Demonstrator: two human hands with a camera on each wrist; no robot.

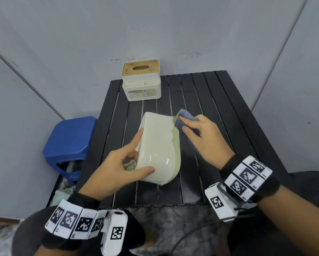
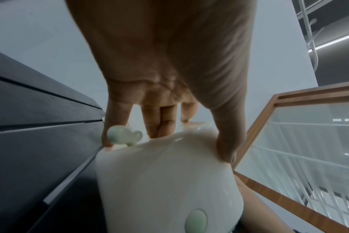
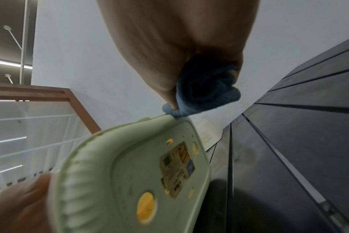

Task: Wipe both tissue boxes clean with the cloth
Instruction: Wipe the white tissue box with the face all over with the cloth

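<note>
A cream tissue box [image 1: 157, 145] with a pale green base [image 3: 133, 173] lies tipped on its side in the middle of the black slatted table [image 1: 219, 108]. My left hand [image 1: 121, 163] grips its near end, thumb on the side wall and fingers round the top face [image 2: 165, 186]. My right hand [image 1: 201, 133] holds a bunched blue cloth [image 1: 187, 117] and presses it against the far corner of the box's green rim. The cloth [image 3: 205, 91] touches that rim in the right wrist view. A second white tissue box [image 1: 141, 80] with a wooden slotted lid stands upright at the table's far left edge.
A blue plastic stool [image 1: 70, 143] stands left of the table, close to the grey wall. The table's right half and near strip hold nothing. A wood-framed glass railing [image 2: 289, 141] shows beyond in the left wrist view.
</note>
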